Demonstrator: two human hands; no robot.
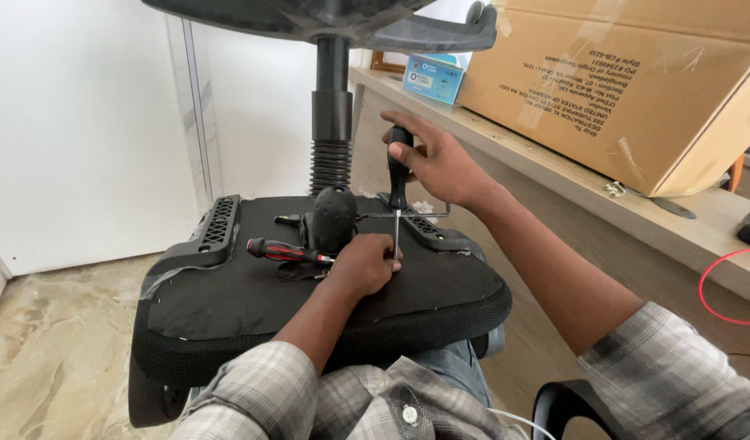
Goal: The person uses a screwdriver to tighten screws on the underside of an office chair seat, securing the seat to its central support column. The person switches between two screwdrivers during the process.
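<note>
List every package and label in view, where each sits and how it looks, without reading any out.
Cardboard box: large, brown, tilted on the wooden shelf at right.
Shipping label: black print, upside down on the box's front face.
Small carton: blue and white, rectangular, on the shelf left of the box.

Seat underside (228, 297) open at 8 o'clock, black fabric bare. Gas column (332, 122) blocks 12 o'clock. Red-handled screwdriver (287, 251) lies across 10 o'clock. Wooden shelf (570, 175) with cardboard box (627, 81) walls off 2 o'clock. Floor (57, 326) free at 9 o'clock.
</note>
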